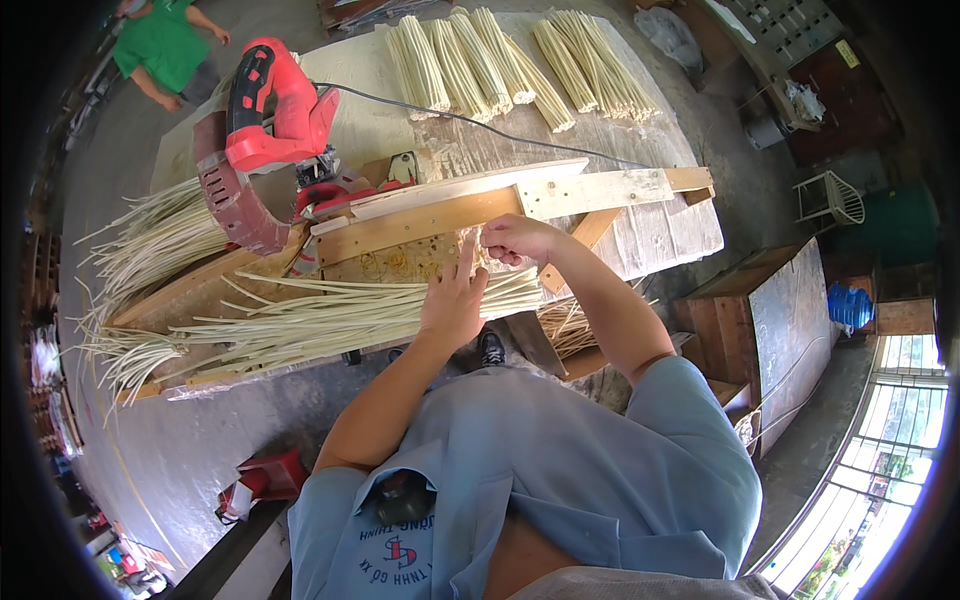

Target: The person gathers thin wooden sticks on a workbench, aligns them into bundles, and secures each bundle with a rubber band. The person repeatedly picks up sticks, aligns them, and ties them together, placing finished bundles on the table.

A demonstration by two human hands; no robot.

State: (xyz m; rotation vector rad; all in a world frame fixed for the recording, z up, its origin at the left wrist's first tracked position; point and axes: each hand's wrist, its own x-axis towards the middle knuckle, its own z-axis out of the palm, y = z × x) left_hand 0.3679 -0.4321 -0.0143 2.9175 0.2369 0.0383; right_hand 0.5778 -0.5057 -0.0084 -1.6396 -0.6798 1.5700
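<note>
My left hand (455, 305) is over the near edge of the workbench, at the right part of a loose bundle of long pale cane rods (330, 318). Its fingers are stretched out, the index pointing toward a wooden fence. Beside it, my right hand (518, 240) is closed with the fingers curled together, in front of the wooden fence (430, 222). What those fingers hold, if anything, is too small to make out. Left of my hands a red and black mitre saw (275, 110) stands on the bench, its dusty blade guard (235, 195) lowered near the fence.
Several bundles of cut cane (465, 62) lie along the bench's far side. A black cable (480, 122) runs behind the fence. More cane rods (165, 245) spread out at left. At right stands a wooden cabinet (765, 335). A person in green (160, 48) is at the far left.
</note>
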